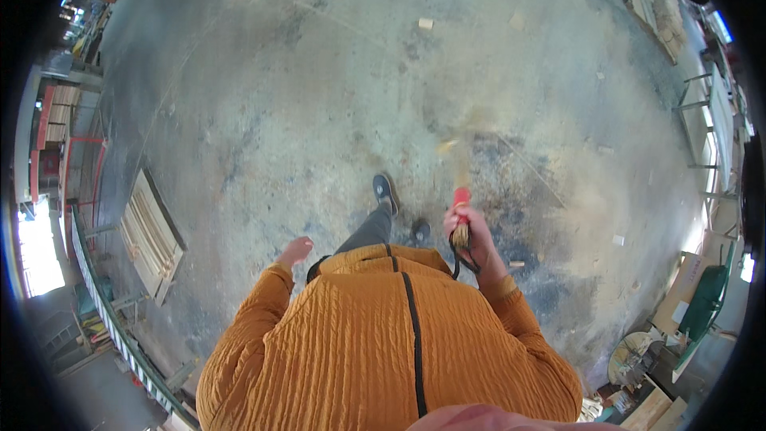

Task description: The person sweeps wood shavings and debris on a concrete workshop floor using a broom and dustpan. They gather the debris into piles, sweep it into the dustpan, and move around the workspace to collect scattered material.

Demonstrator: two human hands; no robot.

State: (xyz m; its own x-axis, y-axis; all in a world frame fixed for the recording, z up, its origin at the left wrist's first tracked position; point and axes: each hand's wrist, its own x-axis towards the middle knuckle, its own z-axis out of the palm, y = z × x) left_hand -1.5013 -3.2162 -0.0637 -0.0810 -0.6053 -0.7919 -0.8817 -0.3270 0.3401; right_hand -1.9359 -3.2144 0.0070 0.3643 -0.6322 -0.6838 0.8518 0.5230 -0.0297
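Observation:
My right hand (476,233) is closed round a brush (461,195) in front of my right side. A red part sticks out beyond the fingers, and tan bristles show on the near side. A black cord loop (456,263) hangs by the wrist. Just past the red part is a blurred yellowish patch that I cannot make out. My left hand (297,251) hangs low at my left side, fingers curled together, with nothing visible in it. One dark shoe (385,193) is stepped forward on the stained concrete floor (319,112); the other shoe (420,230) is behind it.
Stacked boards (149,235) lie on a support at left, near a long green-edged conveyor or rail (112,323). A red metal frame (84,140) stands beyond. Wood pieces (654,16) lie at far right. Small scraps (426,24) dot the floor. A green machine (704,301) is at right.

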